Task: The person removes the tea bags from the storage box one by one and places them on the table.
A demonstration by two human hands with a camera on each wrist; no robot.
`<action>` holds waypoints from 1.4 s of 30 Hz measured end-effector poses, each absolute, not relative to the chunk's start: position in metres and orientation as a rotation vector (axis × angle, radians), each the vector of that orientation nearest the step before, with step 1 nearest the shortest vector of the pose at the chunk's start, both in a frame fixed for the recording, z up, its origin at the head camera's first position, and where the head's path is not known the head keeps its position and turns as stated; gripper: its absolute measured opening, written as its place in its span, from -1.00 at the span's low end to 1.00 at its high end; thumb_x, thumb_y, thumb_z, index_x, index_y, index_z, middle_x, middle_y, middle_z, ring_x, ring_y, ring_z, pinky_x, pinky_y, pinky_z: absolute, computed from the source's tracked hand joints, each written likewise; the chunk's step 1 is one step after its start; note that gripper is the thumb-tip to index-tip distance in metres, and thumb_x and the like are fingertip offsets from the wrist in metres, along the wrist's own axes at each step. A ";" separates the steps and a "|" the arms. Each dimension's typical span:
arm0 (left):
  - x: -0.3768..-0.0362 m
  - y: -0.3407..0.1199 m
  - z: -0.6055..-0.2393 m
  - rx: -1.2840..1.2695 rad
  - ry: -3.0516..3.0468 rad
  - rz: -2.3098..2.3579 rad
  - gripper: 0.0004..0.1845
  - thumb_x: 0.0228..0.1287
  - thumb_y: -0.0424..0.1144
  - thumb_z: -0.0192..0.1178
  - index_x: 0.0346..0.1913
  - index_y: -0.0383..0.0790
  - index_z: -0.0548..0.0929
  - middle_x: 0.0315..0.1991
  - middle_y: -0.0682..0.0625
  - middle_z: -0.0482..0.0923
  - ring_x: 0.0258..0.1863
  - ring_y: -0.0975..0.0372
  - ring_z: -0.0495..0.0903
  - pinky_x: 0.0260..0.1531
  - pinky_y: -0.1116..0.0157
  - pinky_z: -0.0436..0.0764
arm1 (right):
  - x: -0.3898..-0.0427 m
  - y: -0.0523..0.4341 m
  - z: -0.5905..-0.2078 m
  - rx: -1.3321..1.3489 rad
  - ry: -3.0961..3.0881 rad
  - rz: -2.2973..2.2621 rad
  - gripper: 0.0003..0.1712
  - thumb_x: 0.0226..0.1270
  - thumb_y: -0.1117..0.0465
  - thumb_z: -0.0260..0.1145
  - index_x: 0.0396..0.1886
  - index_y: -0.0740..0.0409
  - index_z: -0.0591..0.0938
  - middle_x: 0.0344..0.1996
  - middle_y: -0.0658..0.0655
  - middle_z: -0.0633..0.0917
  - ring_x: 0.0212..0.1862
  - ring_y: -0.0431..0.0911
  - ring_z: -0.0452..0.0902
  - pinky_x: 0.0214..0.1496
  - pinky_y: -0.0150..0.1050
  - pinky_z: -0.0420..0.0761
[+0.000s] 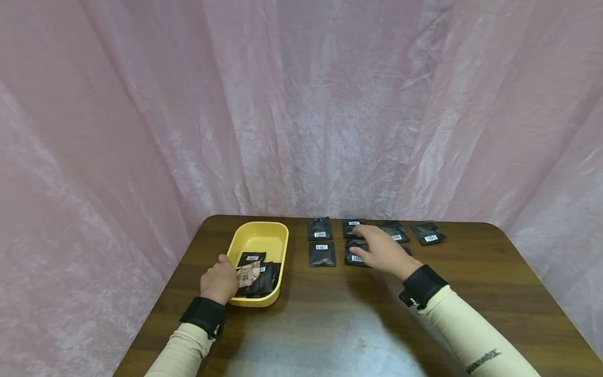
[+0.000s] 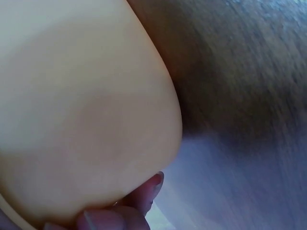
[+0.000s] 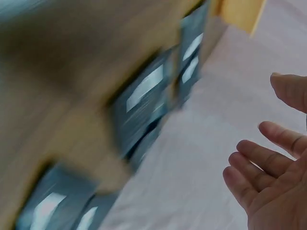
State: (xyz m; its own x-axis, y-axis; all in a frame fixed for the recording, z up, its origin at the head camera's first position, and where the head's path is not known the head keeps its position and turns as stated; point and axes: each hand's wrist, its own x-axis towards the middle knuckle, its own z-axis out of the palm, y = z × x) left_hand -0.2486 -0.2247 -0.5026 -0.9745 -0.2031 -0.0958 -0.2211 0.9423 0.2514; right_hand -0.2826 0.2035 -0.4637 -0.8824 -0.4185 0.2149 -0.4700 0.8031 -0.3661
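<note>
My left hand [image 1: 220, 280] grips the left wall of a yellow plastic bin [image 1: 264, 302]; in the left wrist view its fingers [image 2: 108, 219] curl against the smooth outer side [image 2: 105, 124]. Inside the bin's near half lie several black sachets [image 1: 266, 280], with a brown patterned sachet [image 1: 248, 274] on top. Over the table, my right hand [image 1: 383, 254] hovers with nothing in it, its fingers spread and relaxed. Below it a black sachet with a white barcode label [image 1: 356, 258] is partly covered by the hand. The right wrist view shows those loose fingers [image 3: 254, 167] beside blurred sachets [image 3: 141, 103].
Black sachets lie in two rows on the brown wooden table [image 1: 301, 324]: two at left, one behind the other [image 1: 320, 229], and others along the back, the farthest right one [image 1: 427, 232] tilted. A pink curtain [image 1: 301, 115] hangs right behind the table's back edge.
</note>
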 end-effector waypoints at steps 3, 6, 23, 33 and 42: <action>-0.249 -0.226 -0.502 -0.331 3.019 0.407 -0.70 0.37 -0.35 0.19 -0.02 -0.46 0.36 -0.20 -0.45 0.70 -0.23 -0.24 0.77 -0.26 -0.17 0.68 | -0.288 0.172 -0.456 0.785 -2.852 0.641 -0.35 0.51 -0.02 0.41 0.44 0.21 0.52 0.39 0.31 0.63 0.44 0.23 0.57 0.44 0.19 0.56; -0.251 -0.227 -0.502 -0.335 3.012 0.397 -0.71 0.38 -0.35 0.18 -0.02 -0.46 0.36 -0.20 -0.45 0.70 -0.23 -0.24 0.77 -0.25 -0.17 0.68 | -0.293 0.140 -0.452 0.855 -2.845 0.645 -0.32 0.52 -0.04 0.40 0.48 0.18 0.50 0.43 0.26 0.61 0.47 0.18 0.55 0.48 0.14 0.54; -0.255 -0.219 -0.507 -0.350 3.017 0.384 -0.69 0.39 -0.33 0.21 -0.01 -0.45 0.37 -0.22 -0.42 0.70 -0.27 -0.19 0.77 -0.25 -0.14 0.70 | -0.298 0.001 -0.459 1.102 -2.909 0.686 -0.21 0.45 -0.13 0.43 0.54 0.10 0.47 0.45 0.14 0.62 0.48 0.01 0.55 0.52 -0.06 0.53; -0.253 -0.221 -0.506 -0.302 3.051 0.399 -0.68 0.36 -0.32 0.27 -0.07 -0.43 0.37 -0.23 -0.45 0.73 -0.24 -0.26 0.79 -0.29 -0.17 0.70 | -0.287 -0.044 -0.478 1.247 -2.930 0.669 -0.10 0.40 -0.12 0.48 0.59 0.16 0.40 0.43 0.18 0.63 0.46 0.01 0.57 0.52 -0.15 0.53; -0.252 -0.219 -0.507 -0.298 3.072 0.407 -0.66 0.32 -0.33 0.32 -0.08 -0.43 0.38 -0.27 -0.43 0.72 -0.28 -0.25 0.79 -0.33 -0.16 0.69 | -0.284 -0.051 -0.483 1.265 -2.937 0.562 -0.11 0.39 -0.15 0.48 0.56 0.15 0.43 0.40 0.16 0.65 0.44 0.01 0.58 0.51 -0.18 0.52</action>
State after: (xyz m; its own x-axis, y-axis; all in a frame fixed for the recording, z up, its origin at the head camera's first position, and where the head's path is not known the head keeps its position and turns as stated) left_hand -0.2518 -0.2194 -0.5067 -0.9813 -0.1853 -0.0529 -0.1926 0.9475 0.2554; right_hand -0.2845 -0.0512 -0.4834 -0.6916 -0.7212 0.0396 -0.6848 0.6374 -0.3532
